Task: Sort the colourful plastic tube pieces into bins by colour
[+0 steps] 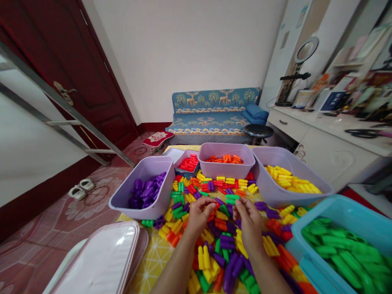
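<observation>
My left hand (199, 216) is over the middle of the pile, its thumb and forefinger pinched together at a small red plastic piece (217, 205) that is mostly hidden. My right hand (247, 216) is beside it, with its fingertips closed on a green plastic piece (232, 198) made of joined tubes. The two hands are a short way apart. Beneath and around them lie many loose tube-shaped pieces in purple, yellow, green, red and orange, among them a yellow piece (204, 258) and a purple piece (227, 241).
Around the pile stand a bin of purple pieces (118, 201), a small box of red ones (196, 169), a bin of orange ones (226, 169), a bin of yellow ones (288, 199) and a blue bin of green ones (309, 249). Stacked lids (94, 257) lie front left.
</observation>
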`<state>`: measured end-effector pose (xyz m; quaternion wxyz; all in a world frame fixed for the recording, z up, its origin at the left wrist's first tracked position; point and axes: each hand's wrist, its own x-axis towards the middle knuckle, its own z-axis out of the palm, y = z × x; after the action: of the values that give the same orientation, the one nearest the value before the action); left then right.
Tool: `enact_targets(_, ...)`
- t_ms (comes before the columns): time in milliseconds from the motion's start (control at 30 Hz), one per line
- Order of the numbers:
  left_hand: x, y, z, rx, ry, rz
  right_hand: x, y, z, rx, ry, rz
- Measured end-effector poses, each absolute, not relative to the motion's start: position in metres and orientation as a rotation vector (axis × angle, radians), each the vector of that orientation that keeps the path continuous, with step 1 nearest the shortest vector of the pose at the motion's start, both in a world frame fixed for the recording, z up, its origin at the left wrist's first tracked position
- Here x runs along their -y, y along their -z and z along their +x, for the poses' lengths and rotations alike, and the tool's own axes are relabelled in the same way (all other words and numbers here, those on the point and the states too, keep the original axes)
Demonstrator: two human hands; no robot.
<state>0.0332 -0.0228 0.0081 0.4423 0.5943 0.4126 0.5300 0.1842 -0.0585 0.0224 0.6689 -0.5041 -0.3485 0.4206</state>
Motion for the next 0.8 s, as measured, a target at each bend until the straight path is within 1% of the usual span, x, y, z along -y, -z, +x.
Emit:
enact_targets(167, 0.025, -0.008, 0.034, -1.031, -1.262, 1.547, 0.056, -0.022, 0.184, 0.783, -1.179, -1.138)
enact_targets(267, 0.026, -0.012, 0.034, -1.052, -1.236, 1.554, 0.056, -0.031, 0.188, 0.812, -1.237, -1.138)
enact_targets(333, 0.027, -0.015, 0.034, -1.048, -1.220, 1.553, 0.061, -0.047, 0.193, 0.747, -1.149, -1.077)
enact_targets(400, 0.027, -0.017, 0.035, -1.048, -1.216, 1.547, 0.069, -0.068, 0.199, 0.559, -0.918, -0.913)
enact_targets(467, 0.027, -0.018, 0.035, -1.056, -1.218, 1.553, 0.078, -0.091, 0.205, 0.415, -0.662, -0.653)
enact_targets(567, 0.026, -0.016, 0.035, -1.055, -1.219, 1.571, 0.087, -0.106, 0.209, 0.412, -0.614, -0.544)
enact_targets(633, 0.025, -0.013, 0.035, -1.054, -1.221, 1.564, 0.084, -0.099, 0.209, 0.446, -0.655, -0.648)
enact_targets(700, 0.025, -0.011, 0.035, -1.069, -1.234, 1.538, 0.075, -0.081, 0.207, 0.539, -0.690, -0.871)
enact_targets(733, 0.024, -0.010, 0.035, -1.077, -1.248, 1.520, 0.070, -0.070, 0.206, 0.631, -0.700, -1.024)
enact_targets(800, 0.024, -0.010, 0.035, -1.094, -1.295, 1.478, 0.061, -0.050, 0.204, 0.997, -0.799, -1.271)
